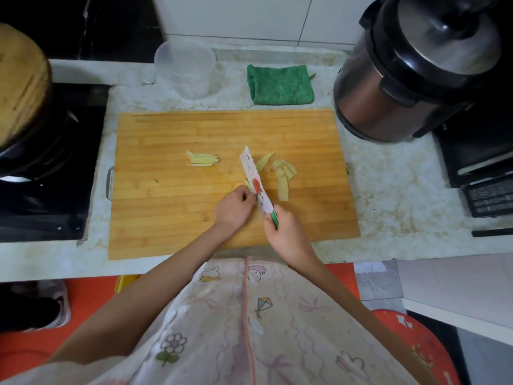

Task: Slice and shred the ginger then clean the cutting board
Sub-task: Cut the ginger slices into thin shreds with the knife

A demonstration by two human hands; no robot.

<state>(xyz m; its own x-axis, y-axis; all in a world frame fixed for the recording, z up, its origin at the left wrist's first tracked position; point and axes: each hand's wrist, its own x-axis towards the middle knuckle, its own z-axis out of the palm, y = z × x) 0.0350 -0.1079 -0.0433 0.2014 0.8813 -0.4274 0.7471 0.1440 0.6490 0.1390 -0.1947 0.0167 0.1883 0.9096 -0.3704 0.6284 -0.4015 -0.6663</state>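
Observation:
A wooden cutting board [172,207] lies on the counter. My right hand [283,232] grips the green handle of a white patterned knife [254,180], whose blade points away across the board. My left hand [234,207] sits left of the blade with curled fingers, pinning a small ginger piece [247,184] that is mostly hidden by the blade. A pile of ginger shreds [204,159] lies at the board's middle left. Several ginger slices [283,173] lie to the right of the knife.
A green cloth [280,84] and a clear plastic cup [186,68] sit behind the board. A metal cooker [410,79] stands at the right back. A stove with a black pot [36,140] and wooden lid is at the left.

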